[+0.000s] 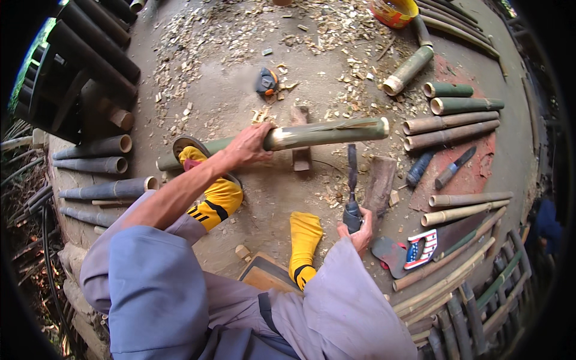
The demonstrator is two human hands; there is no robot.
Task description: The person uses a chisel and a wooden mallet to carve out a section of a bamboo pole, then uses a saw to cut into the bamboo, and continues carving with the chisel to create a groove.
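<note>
**Left forearm (186, 187) stretched forward, right grip (359, 233) held low**

The left forearm is bared and extended diagonally toward the upper right. The left grip (252, 144) is curled downward, its back turned up. The right grip is closed, its wrist mostly hidden. The left foot (221, 201) is set farther forward than the right foot (305, 239).

Before you, the bamboo pole (330, 134) lies crosswise over the wooden block (301, 159), beneath your left hand (252, 144). The chisel (352, 198), in your right hand (360, 231), is nearer you than the pole and left of the log (380, 185). To your right, the knife (455, 168) lies on the sheet (483, 157); the handsaw (451, 237) lies nearer you. To your left, bamboo tubes (108, 189) lie in a row. Beyond the pole, wood chips (180, 66) cover parts of the ground (228, 84); the bucket (389, 17) is at far right.
</note>
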